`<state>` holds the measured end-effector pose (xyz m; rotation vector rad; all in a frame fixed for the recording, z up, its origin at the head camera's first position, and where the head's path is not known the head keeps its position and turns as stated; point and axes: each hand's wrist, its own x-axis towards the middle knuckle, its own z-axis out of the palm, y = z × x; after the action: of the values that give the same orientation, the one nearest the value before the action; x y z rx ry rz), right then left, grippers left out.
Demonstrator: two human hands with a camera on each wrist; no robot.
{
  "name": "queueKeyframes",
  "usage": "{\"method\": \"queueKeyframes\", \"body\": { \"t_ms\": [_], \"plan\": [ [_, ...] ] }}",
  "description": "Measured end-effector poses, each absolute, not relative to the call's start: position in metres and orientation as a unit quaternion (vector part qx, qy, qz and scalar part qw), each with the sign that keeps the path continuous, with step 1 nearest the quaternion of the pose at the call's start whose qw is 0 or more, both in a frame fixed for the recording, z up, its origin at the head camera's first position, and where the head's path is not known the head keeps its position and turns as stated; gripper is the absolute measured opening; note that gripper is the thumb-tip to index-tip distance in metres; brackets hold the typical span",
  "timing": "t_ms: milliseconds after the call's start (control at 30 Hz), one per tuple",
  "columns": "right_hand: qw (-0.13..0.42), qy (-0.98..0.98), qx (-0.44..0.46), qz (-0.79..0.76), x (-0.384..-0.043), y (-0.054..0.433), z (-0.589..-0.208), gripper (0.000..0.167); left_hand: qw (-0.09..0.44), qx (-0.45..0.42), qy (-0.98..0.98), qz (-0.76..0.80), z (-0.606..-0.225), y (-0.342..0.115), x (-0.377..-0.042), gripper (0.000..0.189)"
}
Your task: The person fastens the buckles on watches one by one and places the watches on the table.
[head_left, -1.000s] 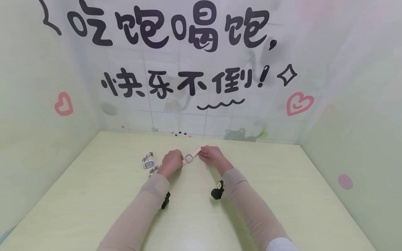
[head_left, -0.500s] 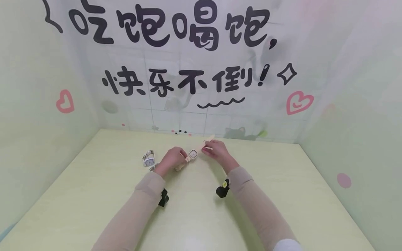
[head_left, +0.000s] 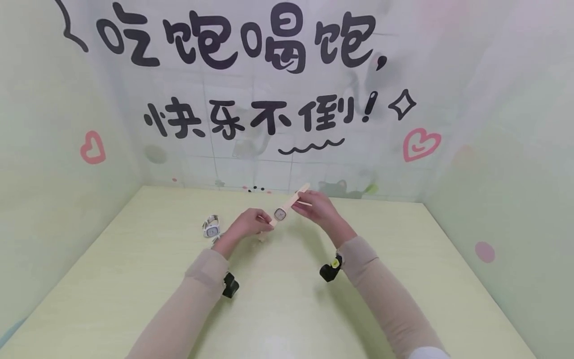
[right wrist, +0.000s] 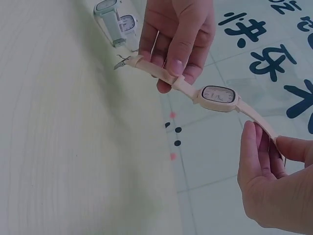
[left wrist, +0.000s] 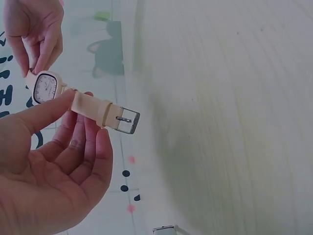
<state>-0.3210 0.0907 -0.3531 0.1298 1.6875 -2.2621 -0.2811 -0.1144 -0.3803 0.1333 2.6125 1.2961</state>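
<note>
Left to right: on the counter (head_left: 278,304) lies a white watch (head_left: 212,231), and just beside it a second pale watch (head_left: 217,238), mostly hidden by the left wrist in the head view. The left hand (head_left: 252,223) pinches the buckle-side strap of a pale pink watch (head_left: 280,214), thumb on top and fingers beneath, with the metal buckle (left wrist: 127,121) sticking out free past them. The pink watch hangs slantwise above the counter between the two hands, its dial uncovered. The right hand (head_left: 319,207) pinches the other strap between thumb and fingers, the tip reaching beyond the grip.

Several slips look possible. If the left forearm drops or swings left, it could nudge the two resting watches. If the left pinch loosens, the buckle end could drop and swing. Pulling the hands apart too hard could strain the strap joints or slide the smooth band from the right fingers.

Compared with one second earlier, the pink watch is higher and farther right in the head view, the right hand has risen rightward, and the white watch lies where it was.
</note>
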Motion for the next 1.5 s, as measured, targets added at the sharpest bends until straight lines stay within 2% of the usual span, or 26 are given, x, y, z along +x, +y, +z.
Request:
{"method": "queueKeyframes", "body": {
  "t_ms": [333, 567, 700, 800, 867, 1033, 1167, 1233, 1367, 1500],
  "plan": [
    [0.173, 0.585, 0.019, -0.792, -0.295, 0.105, -0.347, 0.028, 0.103, 0.070, 0.886, 0.447, -0.400, -0.108, -0.267, 0.016],
    [0.170, 0.593, -0.012, -0.787, -0.292, 0.106, -0.335, 0.021, 0.084, 0.080, 0.881, 0.458, -0.393, -0.110, -0.264, 0.014],
    [0.167, 0.610, -0.011, -0.774, -0.290, 0.106, -0.327, 0.035, 0.067, 0.082, 0.884, 0.456, -0.391, -0.113, -0.263, 0.014],
    [0.163, 0.615, -0.021, -0.771, -0.288, 0.105, -0.323, 0.039, 0.063, 0.069, 0.875, 0.475, -0.390, -0.112, -0.260, 0.016],
    [0.160, 0.617, -0.024, -0.770, -0.286, 0.105, -0.321, 0.037, 0.083, 0.065, 0.856, 0.506, -0.391, -0.110, -0.257, 0.021],
    [0.164, 0.630, -0.042, -0.758, -0.279, 0.102, -0.317, 0.034, 0.177, 0.052, 0.765, 0.617, -0.393, -0.102, -0.255, 0.045],
    [0.161, 0.630, -0.081, -0.756, -0.277, 0.099, -0.311, 0.034, 0.192, 0.020, 0.674, 0.713, -0.386, -0.100, -0.257, 0.056],
    [0.162, 0.626, -0.085, -0.758, -0.276, 0.098, -0.309, 0.029, 0.201, 0.013, 0.630, 0.750, -0.383, -0.100, -0.257, 0.056],
    [0.167, 0.625, -0.093, -0.756, -0.272, 0.099, -0.307, 0.016, 0.228, 0.000, 0.538, 0.812, -0.380, -0.101, -0.258, 0.040],
    [0.157, 0.630, -0.110, -0.752, -0.271, 0.099, -0.307, 0.014, 0.215, -0.015, 0.459, 0.862, -0.377, -0.101, -0.259, 0.028]
  ]
}}
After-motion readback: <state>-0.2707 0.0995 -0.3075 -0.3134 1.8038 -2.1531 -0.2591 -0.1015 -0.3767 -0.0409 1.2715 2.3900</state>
